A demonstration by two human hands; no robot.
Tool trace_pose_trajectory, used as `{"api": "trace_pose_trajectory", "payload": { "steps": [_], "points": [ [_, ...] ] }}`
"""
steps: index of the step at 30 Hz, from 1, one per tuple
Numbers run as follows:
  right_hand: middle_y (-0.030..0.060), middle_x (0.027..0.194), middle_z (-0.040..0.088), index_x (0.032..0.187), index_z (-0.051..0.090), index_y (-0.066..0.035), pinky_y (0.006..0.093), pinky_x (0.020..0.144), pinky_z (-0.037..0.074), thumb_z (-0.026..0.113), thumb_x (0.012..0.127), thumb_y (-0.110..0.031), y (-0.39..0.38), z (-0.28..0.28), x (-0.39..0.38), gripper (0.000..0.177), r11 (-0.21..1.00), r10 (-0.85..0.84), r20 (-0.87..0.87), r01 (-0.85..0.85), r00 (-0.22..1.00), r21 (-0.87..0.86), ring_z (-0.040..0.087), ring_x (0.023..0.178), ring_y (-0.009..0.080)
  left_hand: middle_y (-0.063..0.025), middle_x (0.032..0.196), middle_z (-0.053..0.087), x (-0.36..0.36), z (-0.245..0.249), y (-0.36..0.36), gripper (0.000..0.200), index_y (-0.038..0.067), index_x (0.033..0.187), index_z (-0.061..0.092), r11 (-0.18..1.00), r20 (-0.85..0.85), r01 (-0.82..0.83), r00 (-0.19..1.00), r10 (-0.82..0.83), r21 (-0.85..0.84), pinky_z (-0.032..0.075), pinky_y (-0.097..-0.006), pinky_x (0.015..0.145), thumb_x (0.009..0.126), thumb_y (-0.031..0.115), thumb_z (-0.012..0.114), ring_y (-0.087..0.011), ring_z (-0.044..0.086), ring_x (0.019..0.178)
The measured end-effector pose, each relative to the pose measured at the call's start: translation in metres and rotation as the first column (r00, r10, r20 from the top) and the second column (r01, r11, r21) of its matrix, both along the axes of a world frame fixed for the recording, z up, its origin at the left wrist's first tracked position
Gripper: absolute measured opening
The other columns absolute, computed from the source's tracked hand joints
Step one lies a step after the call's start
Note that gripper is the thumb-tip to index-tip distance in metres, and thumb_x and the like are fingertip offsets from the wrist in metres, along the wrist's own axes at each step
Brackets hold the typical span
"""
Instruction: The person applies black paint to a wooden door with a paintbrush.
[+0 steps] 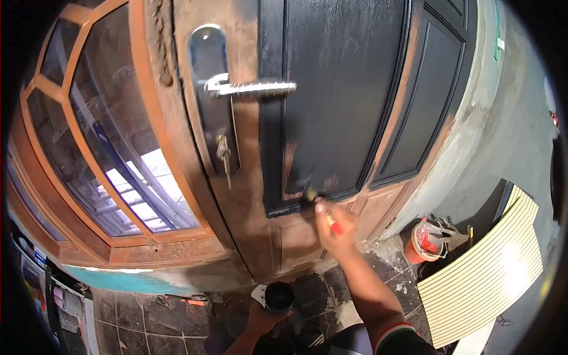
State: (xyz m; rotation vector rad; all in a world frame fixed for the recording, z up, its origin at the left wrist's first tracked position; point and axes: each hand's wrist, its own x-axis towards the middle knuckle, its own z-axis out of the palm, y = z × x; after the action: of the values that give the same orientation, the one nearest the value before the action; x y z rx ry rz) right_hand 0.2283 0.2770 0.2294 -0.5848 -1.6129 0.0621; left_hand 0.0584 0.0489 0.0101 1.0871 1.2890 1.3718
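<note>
My right hand (336, 228) is closed around a paintbrush (312, 194) with a red-ended handle. Its bristles meet the lower part of a black-painted panel on the wooden door (337, 100). Bare brown wood shows along the panel's lower left corner and on the lower door. Low in front of me, my left hand (264, 316) grips a dark cup (279, 296) with a dark inside, and something white sits at its left side. To the left of the panel, the door carries a silver handle (251, 89) with keys (223, 155) in the lock below it.
An orange bucket (417, 251) with rags stands by the wall at right, beside cream ribbed panels (482, 266). A wood-framed window (112, 118) is at left. A tool with an orange part (192, 301) lies on the dark tiled floor (142, 316).
</note>
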Motion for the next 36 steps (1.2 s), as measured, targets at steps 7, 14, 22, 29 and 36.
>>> {"api": "trace_pose_trajectory", "payload": {
  "steps": [7, 14, 22, 29, 36],
  "points": [
    [0.0192, 0.067, 0.064, 0.086, 0.075, 0.000, 0.0366, 0.057, 0.050, 0.076, 0.103, -0.015, -0.014, 0.030, -0.002, 0.023, 0.979, -0.059, 0.167, 0.090, 0.984, -0.180, 0.064, 0.054, 0.0288, -0.0102, 0.134, 0.069, -0.007, -0.063, -0.006, 0.085, 0.007, 0.143, 0.059, 0.996, -0.121, 0.035, 0.992, -0.025, 0.080, 0.053, -0.0421, 0.109, 0.074, 0.026, 0.105, -0.0250, 0.067, 0.126],
    [0.0187, 0.086, 0.079, 0.104, 0.080, 0.004, 0.0328, 0.069, 0.058, 0.073, 0.104, -0.010, -0.014, 0.074, -0.037, 0.016, 0.980, -0.016, -0.104, 0.036, 0.994, 0.194, 0.076, 0.070, 0.0242, -0.0092, 0.132, 0.072, -0.013, -0.082, -0.021, 0.087, 0.006, 0.142, 0.061, 0.994, -0.070, -0.004, 0.997, 0.012, 0.111, 0.056, -0.0433, 0.107, 0.071, 0.025, 0.107, -0.0257, 0.070, 0.124],
    [0.0227, 0.065, 0.061, 0.076, 0.066, 0.000, 0.0449, 0.056, 0.049, 0.074, 0.105, -0.019, -0.043, 0.054, -0.033, 0.036, 0.975, -0.216, 0.323, 0.220, 0.922, 0.024, 0.064, 0.059, 0.0411, -0.0106, 0.133, 0.073, -0.029, -0.068, -0.053, 0.085, 0.006, 0.141, 0.062, 1.000, -0.068, 0.027, 0.997, -0.028, -0.014, 0.055, -0.0439, 0.108, 0.072, 0.026, 0.106, -0.0251, 0.069, 0.125],
    [0.0178, 0.079, 0.072, 0.102, 0.078, 0.000, 0.0444, 0.062, 0.056, 0.076, 0.101, -0.012, -0.030, 0.085, -0.056, 0.013, 0.879, -0.252, 0.043, 0.210, 0.967, 0.427, 0.070, 0.067, 0.0369, -0.0117, 0.131, 0.073, -0.035, -0.075, -0.067, 0.084, 0.006, 0.139, 0.063, 0.996, -0.101, -0.030, 0.994, 0.039, 0.090, 0.056, -0.0437, 0.107, 0.071, 0.029, 0.106, -0.0261, 0.071, 0.122],
    [0.0168, 0.076, 0.068, 0.105, 0.075, 0.000, 0.0469, 0.067, 0.059, 0.079, 0.093, -0.006, -0.056, 0.016, -0.037, 0.014, 0.964, -0.262, 0.646, 0.169, 0.717, 0.205, 0.069, 0.069, 0.0366, -0.0105, 0.128, 0.073, -0.045, -0.057, -0.081, 0.081, 0.006, 0.137, 0.064, 0.995, -0.023, -0.007, 1.000, 0.009, 0.097, 0.056, -0.0444, 0.108, 0.071, 0.027, 0.106, -0.0261, 0.071, 0.121]
  ]
}}
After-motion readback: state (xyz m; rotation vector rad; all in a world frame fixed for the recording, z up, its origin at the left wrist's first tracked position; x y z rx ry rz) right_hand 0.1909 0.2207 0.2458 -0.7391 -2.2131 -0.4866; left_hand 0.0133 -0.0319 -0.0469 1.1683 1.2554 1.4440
